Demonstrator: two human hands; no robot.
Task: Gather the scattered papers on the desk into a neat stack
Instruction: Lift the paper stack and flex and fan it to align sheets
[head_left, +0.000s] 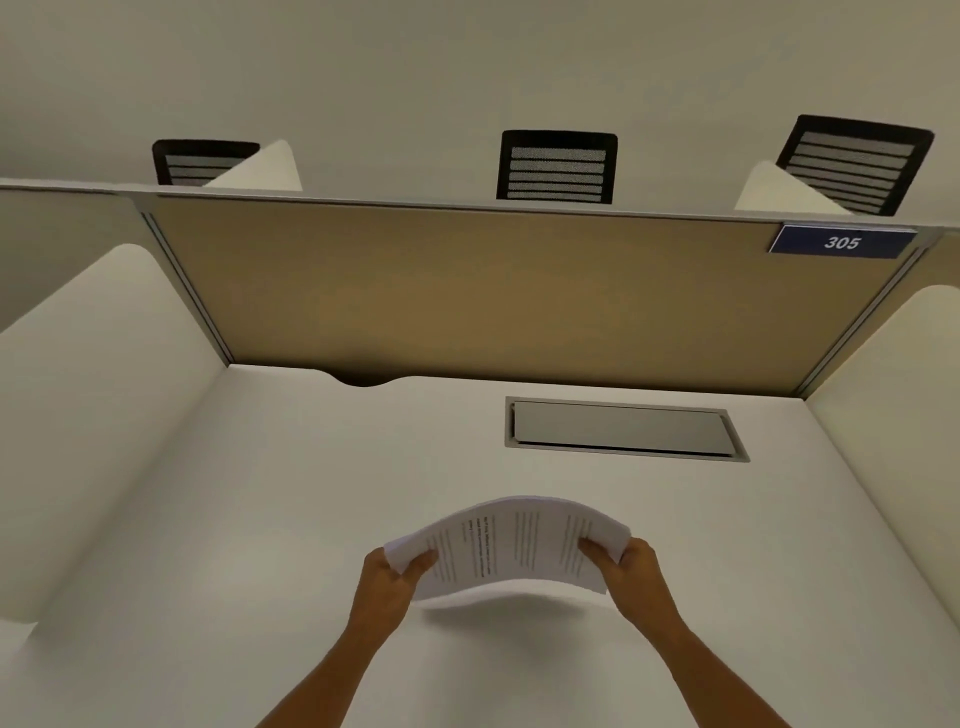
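A stack of white printed papers is held just above the white desk, bowed upward in the middle, with its shadow on the desk beneath. My left hand grips the stack's left edge, thumb on top. My right hand grips its right edge in the same way. No loose sheets lie elsewhere on the desk.
A grey cable hatch is set into the desk behind the papers. A tan partition closes the back, with a blue "305" sign. White side panels flank the desk. Black chair backs show beyond.
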